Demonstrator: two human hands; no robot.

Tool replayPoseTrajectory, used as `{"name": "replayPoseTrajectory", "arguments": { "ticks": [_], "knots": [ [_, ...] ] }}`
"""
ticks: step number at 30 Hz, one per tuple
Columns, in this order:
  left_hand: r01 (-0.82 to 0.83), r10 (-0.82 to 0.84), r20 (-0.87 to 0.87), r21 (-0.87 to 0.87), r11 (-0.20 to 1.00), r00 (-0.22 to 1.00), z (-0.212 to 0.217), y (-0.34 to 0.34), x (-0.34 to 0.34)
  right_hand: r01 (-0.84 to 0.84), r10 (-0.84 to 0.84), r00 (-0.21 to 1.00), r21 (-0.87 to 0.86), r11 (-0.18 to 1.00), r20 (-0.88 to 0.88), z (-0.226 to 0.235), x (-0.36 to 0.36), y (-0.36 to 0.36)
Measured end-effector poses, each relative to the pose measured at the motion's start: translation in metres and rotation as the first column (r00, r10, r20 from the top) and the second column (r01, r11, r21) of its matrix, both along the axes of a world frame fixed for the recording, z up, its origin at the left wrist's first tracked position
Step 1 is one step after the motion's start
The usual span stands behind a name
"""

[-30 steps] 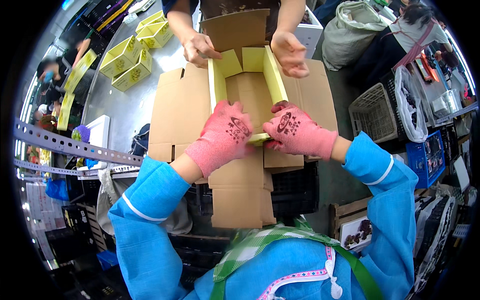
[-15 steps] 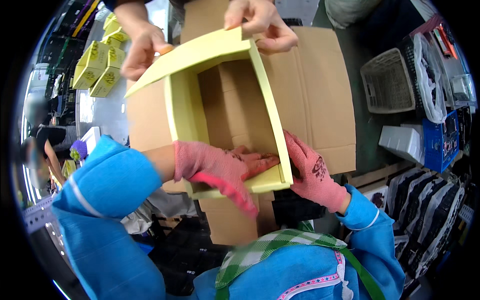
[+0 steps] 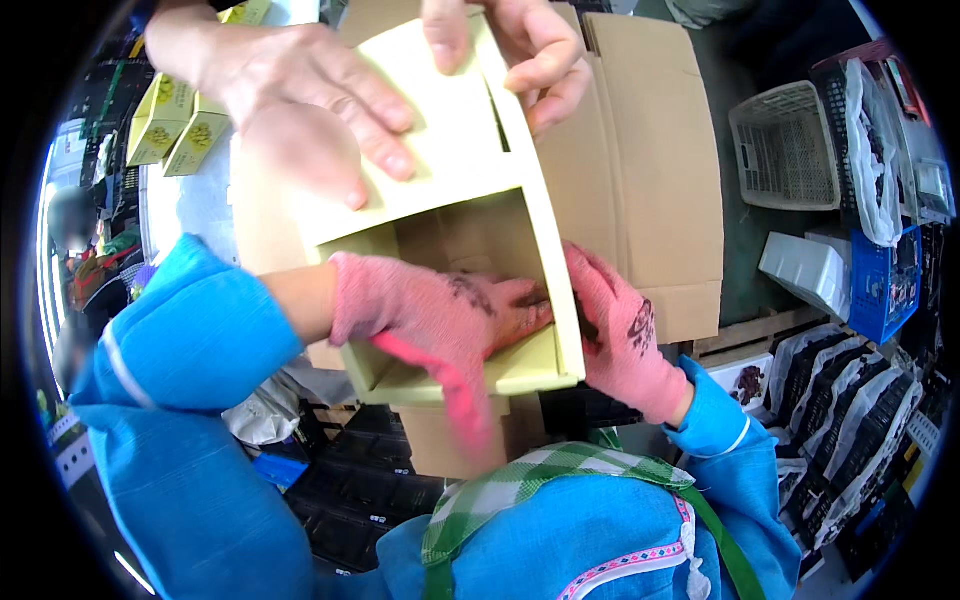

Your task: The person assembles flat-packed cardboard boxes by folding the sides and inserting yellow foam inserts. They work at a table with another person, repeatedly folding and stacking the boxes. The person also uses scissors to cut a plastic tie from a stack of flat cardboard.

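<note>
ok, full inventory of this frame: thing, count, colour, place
yellow box: 1, pale yellow, centre, half-folded
flat cardboard: brown sheets, under the box
small boxes: at least 2, yellow, upper left
basket: 1, white, upper right
crate: 1, blue, right
co-worker's hands: 2, bare, on the box's far end
left hand: pink glove, inside the box
right hand: pink glove, against the box's right wall

The person wears pink knitted gloves with dark printed marks on the backs, one on the left hand point(image 3: 440, 315) and one on the right hand point(image 3: 620, 335). Bright blue padded sleeves run back from both wrists, each with a thin white band near the cuff. Below the hands, a green-and-white checked cloth and a pink patterned strap cross the chest.
</note>
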State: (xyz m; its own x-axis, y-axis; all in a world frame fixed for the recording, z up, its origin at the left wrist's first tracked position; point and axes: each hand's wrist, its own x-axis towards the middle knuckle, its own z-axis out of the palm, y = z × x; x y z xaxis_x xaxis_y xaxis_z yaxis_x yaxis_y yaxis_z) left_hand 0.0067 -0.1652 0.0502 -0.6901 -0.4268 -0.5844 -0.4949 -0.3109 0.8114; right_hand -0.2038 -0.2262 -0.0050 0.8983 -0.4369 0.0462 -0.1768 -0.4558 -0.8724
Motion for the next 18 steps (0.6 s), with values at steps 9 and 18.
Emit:
{"name": "replayPoseTrajectory", "arguments": {
  "ticks": [9, 18],
  "knots": [
    [0.166, 0.818, 0.291, -0.957, 0.240, 0.496, 0.064, 0.086, -0.045, -0.157, 0.332, 0.916, -0.559, 0.814, 0.227, 0.097, 0.026, 0.001],
    [-0.730, 0.880, -0.461, -0.641, -0.238, 0.118, -0.042, 0.173, -0.053, -0.684, 0.559, 0.727, -0.490, 0.540, -0.399, 0.111, 0.067, 0.025]
  ]
}}
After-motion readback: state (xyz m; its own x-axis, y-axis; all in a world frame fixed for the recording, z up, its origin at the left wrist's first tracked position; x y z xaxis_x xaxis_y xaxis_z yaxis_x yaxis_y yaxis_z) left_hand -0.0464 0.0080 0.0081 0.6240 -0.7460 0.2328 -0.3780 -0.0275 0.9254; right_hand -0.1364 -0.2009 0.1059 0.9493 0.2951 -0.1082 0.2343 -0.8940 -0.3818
